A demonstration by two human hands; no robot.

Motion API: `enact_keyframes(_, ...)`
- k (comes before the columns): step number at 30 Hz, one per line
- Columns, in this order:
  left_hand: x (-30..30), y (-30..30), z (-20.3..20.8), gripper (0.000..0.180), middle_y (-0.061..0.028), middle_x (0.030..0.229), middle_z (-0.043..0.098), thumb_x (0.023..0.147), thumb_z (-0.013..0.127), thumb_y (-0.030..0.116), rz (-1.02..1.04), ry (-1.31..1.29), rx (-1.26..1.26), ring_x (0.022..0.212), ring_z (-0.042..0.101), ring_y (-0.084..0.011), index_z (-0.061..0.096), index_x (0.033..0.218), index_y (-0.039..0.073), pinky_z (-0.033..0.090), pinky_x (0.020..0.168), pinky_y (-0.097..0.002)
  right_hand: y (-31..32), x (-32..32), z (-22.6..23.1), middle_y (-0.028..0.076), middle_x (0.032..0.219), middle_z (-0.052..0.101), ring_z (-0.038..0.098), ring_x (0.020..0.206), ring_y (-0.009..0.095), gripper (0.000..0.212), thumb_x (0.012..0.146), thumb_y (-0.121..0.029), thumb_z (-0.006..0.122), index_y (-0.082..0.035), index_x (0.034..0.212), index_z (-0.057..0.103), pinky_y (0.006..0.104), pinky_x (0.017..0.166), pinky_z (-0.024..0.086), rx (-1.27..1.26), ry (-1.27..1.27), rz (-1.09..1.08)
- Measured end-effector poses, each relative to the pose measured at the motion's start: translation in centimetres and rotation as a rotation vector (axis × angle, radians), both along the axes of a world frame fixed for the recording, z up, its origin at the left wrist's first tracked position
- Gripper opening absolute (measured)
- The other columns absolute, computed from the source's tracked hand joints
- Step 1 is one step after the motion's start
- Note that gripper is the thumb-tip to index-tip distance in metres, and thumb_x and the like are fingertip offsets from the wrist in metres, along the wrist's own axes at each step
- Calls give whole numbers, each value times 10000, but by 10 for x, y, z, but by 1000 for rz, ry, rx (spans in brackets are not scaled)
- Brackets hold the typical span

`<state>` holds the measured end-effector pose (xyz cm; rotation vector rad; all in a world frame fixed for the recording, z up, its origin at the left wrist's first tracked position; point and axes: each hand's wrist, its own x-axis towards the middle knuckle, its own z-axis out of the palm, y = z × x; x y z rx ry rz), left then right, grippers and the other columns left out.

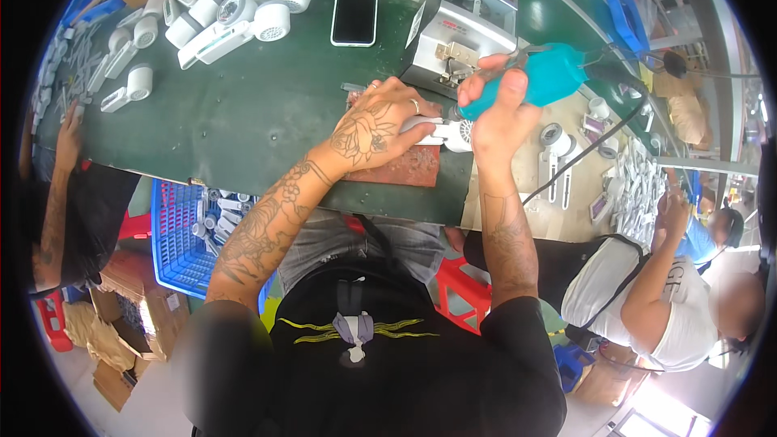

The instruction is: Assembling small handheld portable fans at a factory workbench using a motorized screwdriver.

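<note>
My left hand (374, 128) presses a white handheld device (458, 136) with a round, grilled head down on a reddish-brown board (413, 168). Its fingers curl over the device's handle and hide most of it. In my right hand (503, 117) is a teal electric screwdriver (554, 77), held tilted with its front end close to the device's head. Whether its tip touches the device I cannot tell. The board lies on a dark green work table (251, 105), near its front edge.
A grey machine (461, 24) and a phone (354, 14) stand beyond my hands. Similar white devices (235, 24) pile up at the far left, others (554, 142) lie right. A blue basket (182, 251) sits below the table edge. Co-workers are at both sides; a black cable (599, 142) crosses right.
</note>
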<state>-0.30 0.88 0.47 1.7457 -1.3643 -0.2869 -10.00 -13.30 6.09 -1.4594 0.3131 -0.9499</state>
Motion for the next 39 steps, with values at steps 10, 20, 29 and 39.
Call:
enact_keyframes(10, -1, -2, -2, 238, -68, 1050, 690, 930, 677, 264, -2, -42, 1, 1056, 590, -281, 746, 1096, 108, 443, 967, -438, 0, 2, -17, 104, 690, 555, 546, 591, 208, 453, 1059, -415, 549, 20, 933, 538, 352, 564, 480, -1, -3, 30)
enact_keyframes(20, 3, -3, -5, 228, -74, 1045, 686, 937, 670, 264, -31, -16, -4, 1060, 592, -281, 744, 1087, 108, 439, 963, -434, -5, 7, -9, 90, 684, 551, 552, 589, 200, 504, 1037, -467, 584, 34, 980, 559, 339, 554, 472, -3, 46, 46)
enact_keyframes(29, 1, 0, -4, 218, -59, 1052, 697, 934, 677, 268, 6, -5, -33, 1071, 602, -267, 745, 1070, 111, 426, 1002, -421, -29, 48, -4, 70, 694, 595, 597, 588, 162, 373, 1040, -347, 615, 17, 963, 591, 295, 543, 474, -123, -182, -66)
enact_keyframes(39, -1, 2, -7, 223, -50, 1075, 701, 939, 672, 268, 1, -1, -6, 1079, 606, -266, 745, 1088, 118, 424, 1018, -424, -2, 12, 11, 62, 672, 569, 579, 574, 155, 358, 1045, -326, 606, 27, 982, 596, 296, 518, 467, 25, -40, 8)
